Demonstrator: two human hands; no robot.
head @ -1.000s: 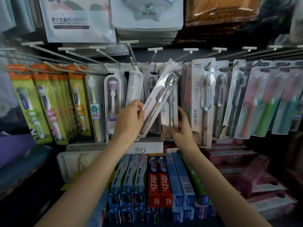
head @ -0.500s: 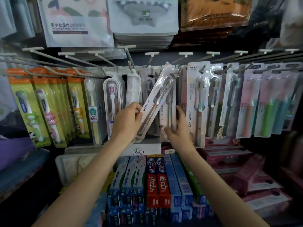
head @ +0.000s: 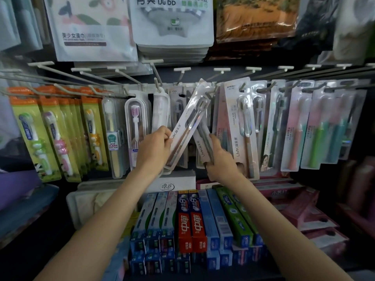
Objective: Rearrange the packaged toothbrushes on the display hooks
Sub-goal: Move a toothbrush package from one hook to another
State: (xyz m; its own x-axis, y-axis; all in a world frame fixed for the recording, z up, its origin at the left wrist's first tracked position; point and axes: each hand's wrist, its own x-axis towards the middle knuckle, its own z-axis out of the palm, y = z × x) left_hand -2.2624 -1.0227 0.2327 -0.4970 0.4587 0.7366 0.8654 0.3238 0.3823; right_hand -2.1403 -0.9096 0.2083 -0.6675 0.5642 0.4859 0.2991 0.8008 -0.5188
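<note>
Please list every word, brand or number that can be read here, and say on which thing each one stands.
"LMK": tilted toothbrush pack held by the left hand
"LMK": pack held by the right hand
"SPRING", "LMK": hanging pack
"CLEAN": yellow toothbrush pack
"BATH TOWEL": towel bag
"LANGSHA": white box
Toothpaste boxes: Chinese characters, small print too blurred.

toothbrush pack (head: pixel 187 122): glossy clear plastic (white card back) | hooks (head: pixel 113 75): matt pale metal
</note>
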